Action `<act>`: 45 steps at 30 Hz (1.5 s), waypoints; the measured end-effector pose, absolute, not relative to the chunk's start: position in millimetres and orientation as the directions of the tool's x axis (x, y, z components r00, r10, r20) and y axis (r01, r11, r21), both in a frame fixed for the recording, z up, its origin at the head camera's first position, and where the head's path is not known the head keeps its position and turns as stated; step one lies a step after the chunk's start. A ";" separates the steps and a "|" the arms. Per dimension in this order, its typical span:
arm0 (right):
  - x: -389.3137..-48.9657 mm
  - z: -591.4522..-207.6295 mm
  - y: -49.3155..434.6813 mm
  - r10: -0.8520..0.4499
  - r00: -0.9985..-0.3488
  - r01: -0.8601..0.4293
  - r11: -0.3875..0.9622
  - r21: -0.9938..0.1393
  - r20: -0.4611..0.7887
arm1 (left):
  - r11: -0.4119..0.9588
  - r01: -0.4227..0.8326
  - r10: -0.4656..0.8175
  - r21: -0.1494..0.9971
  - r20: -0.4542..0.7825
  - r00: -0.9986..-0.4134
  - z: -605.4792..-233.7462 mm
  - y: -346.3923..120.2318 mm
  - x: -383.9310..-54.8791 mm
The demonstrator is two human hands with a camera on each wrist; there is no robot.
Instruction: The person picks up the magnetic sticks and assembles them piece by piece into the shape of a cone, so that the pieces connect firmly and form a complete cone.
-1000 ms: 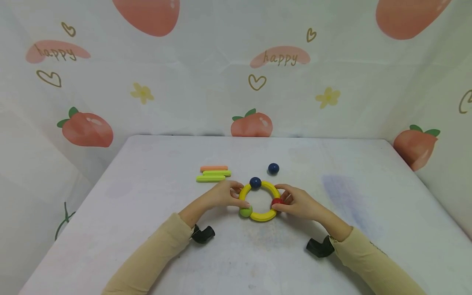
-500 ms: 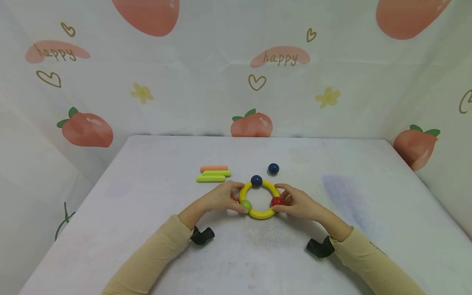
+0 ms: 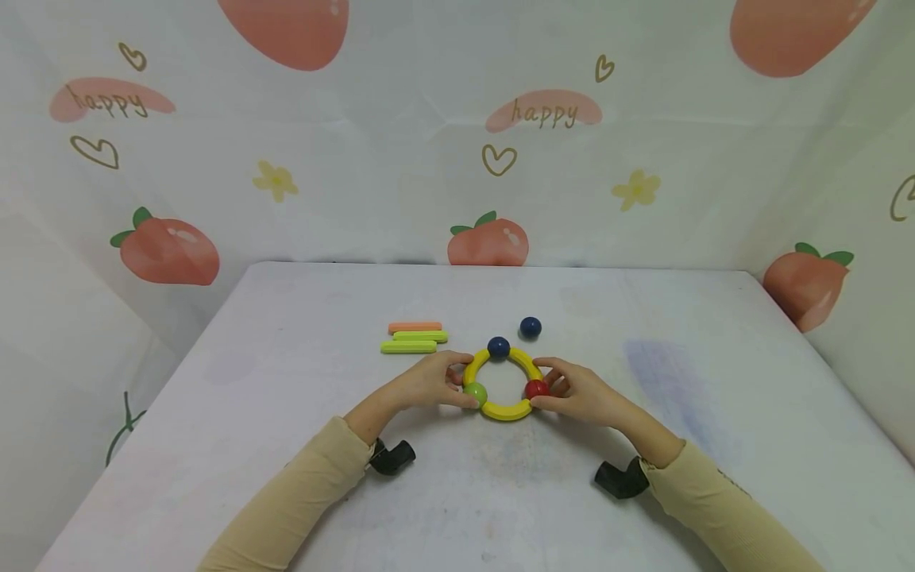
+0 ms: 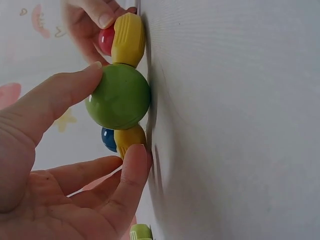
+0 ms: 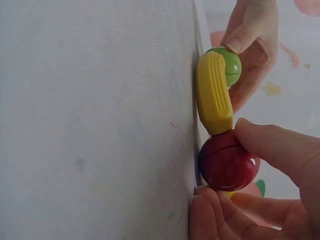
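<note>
A toy ring of curved yellow bars (image 3: pixel 506 411) joined by balls lies flat on the table in the head view. A green ball (image 3: pixel 475 394) sits at its left, a red ball (image 3: pixel 537 389) at its right and a dark blue ball (image 3: pixel 499 348) at the far side. My left hand (image 3: pixel 427 381) holds the left side, thumb on the green ball (image 4: pixel 118 96) and fingertips at the yellow bar (image 4: pixel 131 138) beyond it. My right hand (image 3: pixel 581 393) grips the right side, its thumb against the red ball (image 5: pixel 229 161) and its fingers around the far side.
A loose dark blue ball (image 3: pixel 530 327) lies just beyond the ring. To its left are an orange straight bar (image 3: pixel 415 326) and two yellow-green bars (image 3: pixel 409 347), side by side. A printed cloth (image 3: pixel 386 159) hangs behind the white table (image 3: pixel 300 318).
The green ball and the front yellow bar have shifted slightly away from me. The blue ball in the ring has slid a little to the right. My left thumb has shifted on the green ball.
</note>
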State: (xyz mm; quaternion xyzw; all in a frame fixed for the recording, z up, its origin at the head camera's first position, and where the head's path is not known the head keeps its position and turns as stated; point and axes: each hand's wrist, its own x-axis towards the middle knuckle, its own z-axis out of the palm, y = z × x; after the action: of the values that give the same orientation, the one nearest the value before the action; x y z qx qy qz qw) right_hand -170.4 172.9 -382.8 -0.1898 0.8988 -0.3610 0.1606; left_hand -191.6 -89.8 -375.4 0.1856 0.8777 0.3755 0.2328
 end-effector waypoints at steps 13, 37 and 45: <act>-170.4 -382.5 173.3 -0.462 -0.873 -0.224 0.663 -0.714 -0.155 | 0.648 0.154 0.502 0.746 -0.267 -0.823 -372.8 -93.0 -193.0; -171.0 -383.4 172.6 -0.453 -0.875 -0.205 0.668 -0.716 -0.172 | 0.637 0.175 0.336 0.750 -0.066 -0.940 -369.6 -158.4 -228.2; -171.1 -384.1 173.3 -0.453 -0.875 -0.205 0.668 -0.716 -0.172 | 0.705 0.162 0.318 0.690 -0.103 -0.943 -375.5 -165.4 -232.0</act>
State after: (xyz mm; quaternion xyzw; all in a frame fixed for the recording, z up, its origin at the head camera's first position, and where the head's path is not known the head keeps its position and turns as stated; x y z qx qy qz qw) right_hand -171.1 173.3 -384.1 -0.1835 0.8972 -0.3641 0.1701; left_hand -232.0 -165.4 -375.5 0.1309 0.9170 0.3611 0.1077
